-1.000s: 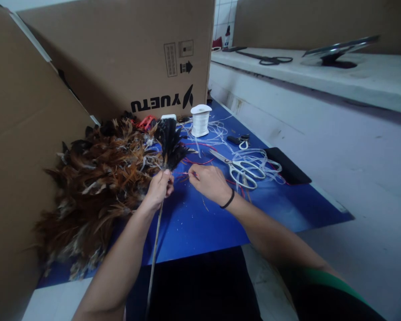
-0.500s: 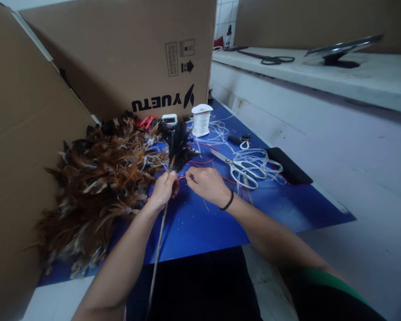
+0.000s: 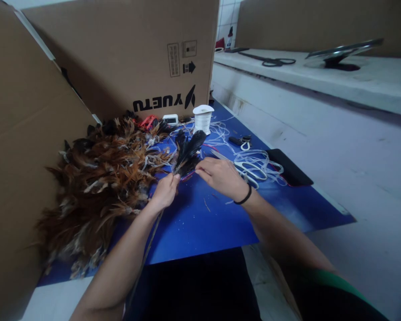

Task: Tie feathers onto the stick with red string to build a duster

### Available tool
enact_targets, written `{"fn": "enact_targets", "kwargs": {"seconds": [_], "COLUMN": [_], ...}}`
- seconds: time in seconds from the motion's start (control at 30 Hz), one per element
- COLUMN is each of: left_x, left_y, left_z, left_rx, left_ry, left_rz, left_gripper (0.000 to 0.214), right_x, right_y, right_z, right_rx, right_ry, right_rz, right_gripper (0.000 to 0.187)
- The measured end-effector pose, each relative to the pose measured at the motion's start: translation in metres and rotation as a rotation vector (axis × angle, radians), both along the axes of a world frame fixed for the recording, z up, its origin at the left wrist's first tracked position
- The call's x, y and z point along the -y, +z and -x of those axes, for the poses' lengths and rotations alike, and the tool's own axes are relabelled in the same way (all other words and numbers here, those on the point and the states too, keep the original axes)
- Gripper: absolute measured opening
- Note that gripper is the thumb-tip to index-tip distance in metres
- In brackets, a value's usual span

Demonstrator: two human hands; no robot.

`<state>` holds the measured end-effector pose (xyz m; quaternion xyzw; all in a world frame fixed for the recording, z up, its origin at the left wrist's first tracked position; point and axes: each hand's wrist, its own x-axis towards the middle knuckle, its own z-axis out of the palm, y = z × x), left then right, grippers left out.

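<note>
My left hand (image 3: 166,191) is closed around the top of a thin stick (image 3: 149,245) and the base of a bunch of black feathers (image 3: 190,151), which fans up and to the right. A red cord (image 3: 187,177) runs from there toward my right hand (image 3: 222,177), whose fingers pinch it. The white-handled scissors (image 3: 250,171) lie just beyond my right hand and are partly hidden by it. To the left of my left hand spreads a large pile of brown feathers (image 3: 103,178).
A white spool (image 3: 202,119) stands at the back among loose clear ribbon (image 3: 220,133). Small black-handled snips (image 3: 240,141) and a black flat case (image 3: 289,167) lie rightward. Cardboard (image 3: 120,58) walls the left and back. Black scissors (image 3: 274,61) rest on the ledge.
The black feathers have tilted right and the stick has swung with them. My right hand has moved right and slightly up, away from my left hand, with the cord.
</note>
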<state>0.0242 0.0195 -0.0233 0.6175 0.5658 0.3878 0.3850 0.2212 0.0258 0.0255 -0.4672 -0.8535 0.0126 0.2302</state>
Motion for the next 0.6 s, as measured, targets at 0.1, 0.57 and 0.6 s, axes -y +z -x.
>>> {"fn": "enact_targets", "kwargs": {"seconds": [0.1, 0.57, 0.6], "left_x": [0.003, 0.049, 0.053], "left_y": [0.005, 0.019, 0.023], "left_z": [-0.003, -0.034, -0.034], "left_rx": [-0.113, -0.130, -0.096], "left_ry": [-0.014, -0.551, -0.612], "left_rz": [-0.037, 0.026, 0.051], "left_gripper": [0.033, 0.036, 0.038], "right_x": [-0.003, -0.069, -0.072], "right_y": [0.015, 0.063, 0.061], "right_z": [-0.009, -0.009, -0.011], "right_rx": [0.040, 0.110, 0.083], "right_ry": [0.067, 0.526, 0.543], "right_rz": [-0.021, 0.456, 0.547], "right_gripper": [0.020, 0.011, 0.012]}}
